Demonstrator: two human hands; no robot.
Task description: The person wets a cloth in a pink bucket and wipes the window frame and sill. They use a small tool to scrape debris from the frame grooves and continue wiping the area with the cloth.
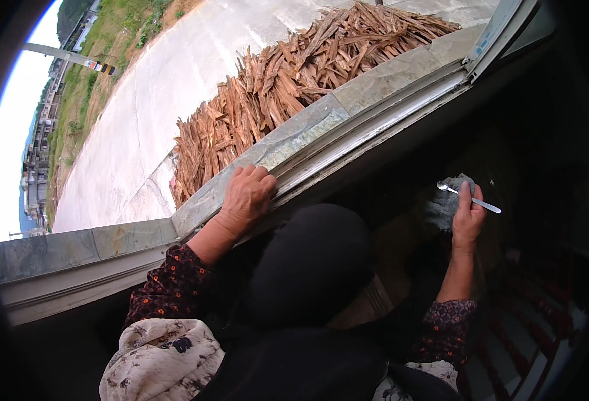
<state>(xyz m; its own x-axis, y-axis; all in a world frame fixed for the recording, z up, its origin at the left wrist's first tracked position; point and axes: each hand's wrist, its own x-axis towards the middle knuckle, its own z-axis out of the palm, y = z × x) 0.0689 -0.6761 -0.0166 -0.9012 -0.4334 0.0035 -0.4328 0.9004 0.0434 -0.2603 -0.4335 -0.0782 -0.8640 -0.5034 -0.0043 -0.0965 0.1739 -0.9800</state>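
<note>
My left hand (248,193) is curled over the window sill (302,133), at the inner edge of its stone ledge. Its fingertips are hidden from view. Out to the right, against the dark interior, my right hand (468,218) holds a small metal spoon (487,205) with the thumb pressed across it. A fluffy grey cloth (442,208) is bunched in the same hand, behind the spoon. The spoon's bowl points left and its handle sticks out past my fingers. A metal window track (374,138) runs between the ledge and the dark room.
Split firewood (274,85) is heaped outside against the ledge. A concrete road (129,120) lies beyond it, with a striped pole (81,59) at the left. An upright window frame (500,35) stands at upper right. Dark red railings (530,301) show dimly at lower right.
</note>
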